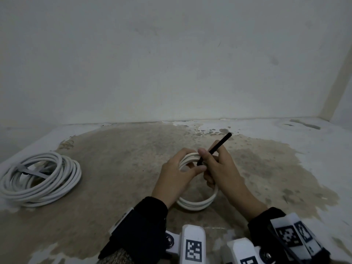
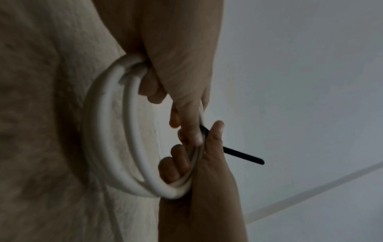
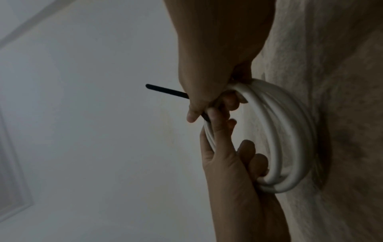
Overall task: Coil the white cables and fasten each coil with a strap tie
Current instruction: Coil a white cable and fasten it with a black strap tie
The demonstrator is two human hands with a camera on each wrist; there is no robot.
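Note:
A small white cable coil (image 1: pixel 196 203) stands upright on the floor between both hands. My left hand (image 1: pixel 177 168) grips its top left arc, fingers curled through the loop and thumb pressed on top. My right hand (image 1: pixel 217 164) holds the top right arc and pinches a black strap tie (image 1: pixel 221 143), whose free end points up and away. In the left wrist view the left hand (image 2: pixel 182 85) and right hand (image 2: pixel 199 180) meet at the black strap tie (image 2: pixel 242 155) on the coil (image 2: pixel 99 131). The right wrist view shows the black strap tie (image 3: pixel 165 90) and the coil (image 3: pixel 279 139).
A larger white cable coil (image 1: pixel 40 178) with a grey strap across it lies on the floor at the left. The stained concrete floor (image 1: pixel 123 159) meets a pale wall (image 1: pixel 171 63) just behind the hands, with a corner at the far right.

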